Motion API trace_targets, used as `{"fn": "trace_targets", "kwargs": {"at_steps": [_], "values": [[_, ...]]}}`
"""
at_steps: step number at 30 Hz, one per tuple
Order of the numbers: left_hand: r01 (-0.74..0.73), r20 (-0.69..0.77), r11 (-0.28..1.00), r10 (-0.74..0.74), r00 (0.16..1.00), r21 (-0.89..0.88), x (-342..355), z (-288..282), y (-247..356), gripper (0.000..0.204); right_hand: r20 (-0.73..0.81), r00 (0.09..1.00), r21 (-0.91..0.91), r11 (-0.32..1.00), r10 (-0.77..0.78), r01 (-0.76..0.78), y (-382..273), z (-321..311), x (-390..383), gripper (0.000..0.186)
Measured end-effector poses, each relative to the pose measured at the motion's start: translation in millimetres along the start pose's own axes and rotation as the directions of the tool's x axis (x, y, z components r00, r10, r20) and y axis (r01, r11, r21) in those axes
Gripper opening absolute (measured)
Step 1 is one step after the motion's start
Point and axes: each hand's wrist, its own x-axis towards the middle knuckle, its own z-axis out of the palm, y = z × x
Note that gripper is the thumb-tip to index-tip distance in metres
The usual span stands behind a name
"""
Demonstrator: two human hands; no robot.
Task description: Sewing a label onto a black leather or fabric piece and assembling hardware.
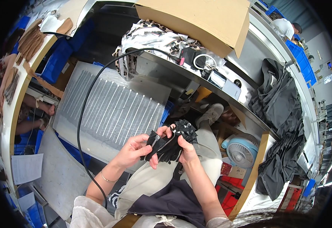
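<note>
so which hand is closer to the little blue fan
Right. The right hand grips the black fabric piece on the side facing the blue fan. The left hand holds the fabric's other side, farther from the fan.

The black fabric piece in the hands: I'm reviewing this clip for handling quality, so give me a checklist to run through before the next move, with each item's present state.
1. Both hands on the piece: ok. The left hand and the right hand both grip the black fabric piece.
2. Piece held off any surface: ok, it is above the lap.
3. Small pale part at the left thumb visible: ok, but what it is: cannot tell.
4. Black cable apart from the piece: ok, it runs down at the left, past the left forearm.
5. Ribbed grey panel bare near the hands: ok.
6. Piece's edges lined up: cannot tell, the folds hide them.
</note>
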Motion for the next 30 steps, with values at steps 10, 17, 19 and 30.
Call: {"fn": "trace_targets", "kwargs": {"at_steps": [10, 17, 19, 30], "values": [[0.135, -0.241, 0.982, -0.101, 0.965, 0.129, 16, 11, -9, 0.017, 0.063, 0.998, -0.181, 0.983, 0.032, -0.02, 7, 6, 4, 0.046], [0.092, -0.249, 0.964, -0.028, 0.968, 0.25, 17, 9, -11, 0.019, 0.092, 0.993, -0.279, 0.959, 0.069, -0.041, 5, 4, 3, 0.044], [0.096, -0.257, 0.97, -0.036, 0.966, 0.224, 16, 7, -13, 0.022, 0.036, 0.997, -0.317, 0.947, 0.072, -0.057, 5, 5, 1, 0.045], [0.124, -0.16, 0.975, -0.094, 0.983, 0.185, 11, 2, -21, 0.028, -0.034, 0.996, -0.511, 0.855, 0.087, -0.092, 2, 17, 1, 0.032]]}}
